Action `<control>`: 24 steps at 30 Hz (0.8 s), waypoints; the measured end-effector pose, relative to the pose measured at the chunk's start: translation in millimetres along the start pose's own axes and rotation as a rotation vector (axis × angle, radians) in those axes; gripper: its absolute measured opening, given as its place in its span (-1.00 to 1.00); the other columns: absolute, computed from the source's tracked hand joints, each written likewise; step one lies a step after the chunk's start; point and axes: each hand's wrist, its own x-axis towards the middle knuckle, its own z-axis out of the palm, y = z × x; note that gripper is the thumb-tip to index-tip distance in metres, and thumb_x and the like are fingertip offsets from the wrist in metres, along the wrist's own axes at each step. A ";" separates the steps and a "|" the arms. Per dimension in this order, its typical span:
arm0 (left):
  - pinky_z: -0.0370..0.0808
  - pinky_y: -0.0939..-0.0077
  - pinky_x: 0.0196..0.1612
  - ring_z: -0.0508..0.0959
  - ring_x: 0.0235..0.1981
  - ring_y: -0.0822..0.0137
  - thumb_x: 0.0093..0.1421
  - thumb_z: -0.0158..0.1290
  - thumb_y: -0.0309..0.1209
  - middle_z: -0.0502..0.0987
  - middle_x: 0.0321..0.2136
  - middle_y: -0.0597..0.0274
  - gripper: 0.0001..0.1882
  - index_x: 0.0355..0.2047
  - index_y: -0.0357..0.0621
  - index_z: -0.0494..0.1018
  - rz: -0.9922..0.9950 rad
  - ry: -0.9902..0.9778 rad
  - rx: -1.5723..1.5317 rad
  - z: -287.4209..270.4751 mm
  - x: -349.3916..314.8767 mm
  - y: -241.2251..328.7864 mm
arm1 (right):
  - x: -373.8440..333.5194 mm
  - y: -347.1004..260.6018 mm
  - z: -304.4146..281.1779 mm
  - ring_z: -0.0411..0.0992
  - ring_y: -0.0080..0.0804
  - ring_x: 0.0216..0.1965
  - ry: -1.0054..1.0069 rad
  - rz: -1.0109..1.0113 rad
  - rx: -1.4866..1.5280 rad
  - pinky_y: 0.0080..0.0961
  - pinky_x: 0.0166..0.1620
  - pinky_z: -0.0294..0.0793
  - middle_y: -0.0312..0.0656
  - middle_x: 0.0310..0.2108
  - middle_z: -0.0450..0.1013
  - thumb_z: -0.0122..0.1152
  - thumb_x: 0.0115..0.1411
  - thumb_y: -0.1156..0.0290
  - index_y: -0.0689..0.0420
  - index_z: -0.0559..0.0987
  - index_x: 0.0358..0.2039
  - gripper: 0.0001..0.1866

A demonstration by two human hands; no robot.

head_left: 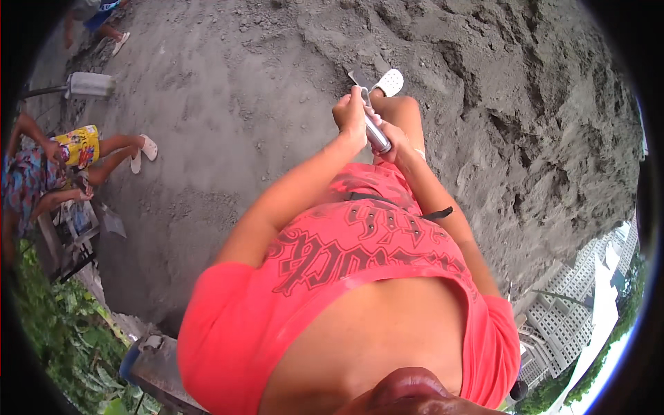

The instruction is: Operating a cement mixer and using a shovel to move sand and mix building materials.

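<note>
Grey earth (228, 90) forms the ground; left hand (352, 116) and right hand (394, 140) both close around a silvery handle (376, 135).

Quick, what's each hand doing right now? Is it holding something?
Left hand: looks closed, gripping the long grey handle.
Right hand: closed around that handle too.

Grd (200, 111) = grey dirt, w/ white clog (391, 82) on it. R of clog: rough, lumpy soil (532, 124). Well L of clog: co-worker's pale clogs (149, 147); far upper L, another pale shoe (121, 43).
</note>
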 end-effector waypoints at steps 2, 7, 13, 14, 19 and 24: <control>0.20 0.47 -0.81 0.18 -0.88 0.38 0.09 -0.11 -0.13 0.18 -0.86 0.28 -0.60 -0.73 -0.13 0.16 -0.081 0.079 -0.011 -3.8 8.1 8.2 | 27.7 17.3 4.5 0.37 -0.45 -0.57 -0.053 -0.059 0.103 -0.47 -0.64 0.35 -0.21 -0.40 0.40 -0.20 0.10 0.47 0.04 0.30 -0.01 -0.61; 0.19 0.49 -0.80 0.18 -0.88 0.39 0.09 -0.13 -0.09 0.18 -0.86 0.29 -0.58 -0.73 -0.13 0.20 -0.150 0.151 0.019 -12.3 69.6 -4.8 | 92.0 24.0 2.7 0.43 -0.35 -0.35 0.090 -0.112 0.213 -0.41 -0.38 0.45 -0.07 -0.22 0.37 -0.13 0.04 0.62 0.13 -0.01 0.19 -0.34; 0.21 0.49 -0.78 0.20 -0.86 0.40 0.10 -0.16 -0.13 0.17 -0.87 0.28 -0.62 -0.69 -0.16 0.24 -0.106 0.208 0.096 -32.3 90.8 2.2 | 101.2 23.3 28.4 0.38 -0.53 -0.38 0.121 -0.105 0.147 -0.58 -0.39 0.38 -0.17 -0.30 0.41 -0.03 0.05 0.56 0.06 0.10 0.18 -0.37; 0.23 0.48 -0.77 0.22 -0.84 0.40 0.11 -0.18 -0.13 0.16 -0.86 0.30 -0.63 -0.67 -0.14 0.24 -0.089 0.206 0.131 -37.7 89.6 -1.8 | 101.2 31.7 29.4 0.38 -0.53 -0.38 0.126 -0.086 0.144 -0.58 -0.39 0.38 -0.17 -0.30 0.41 -0.03 0.05 0.56 0.06 0.10 0.18 -0.37; 0.26 0.47 -0.77 0.24 -0.84 0.42 0.13 -0.21 -0.16 0.21 -0.85 0.26 -0.64 -0.59 -0.18 0.31 -0.004 0.264 0.151 -98.7 90.3 -28.4 | 102.4 65.7 44.9 0.41 -0.45 -0.37 0.211 0.029 -0.204 -0.57 -0.33 0.39 -0.10 -0.27 0.43 -0.01 0.04 0.52 0.05 -0.06 0.23 -0.26; 0.29 0.47 -0.74 0.27 -0.83 0.38 0.12 -0.27 -0.03 0.27 -0.82 0.24 -0.51 -0.55 -0.24 0.36 -0.159 0.315 0.059 -238.5 121.5 -27.4 | 140.1 95.5 39.5 0.47 -0.38 -0.39 -0.161 0.002 -0.924 -0.52 -0.35 0.44 -0.12 -0.38 0.48 -0.07 0.08 0.41 0.12 0.34 0.03 -0.56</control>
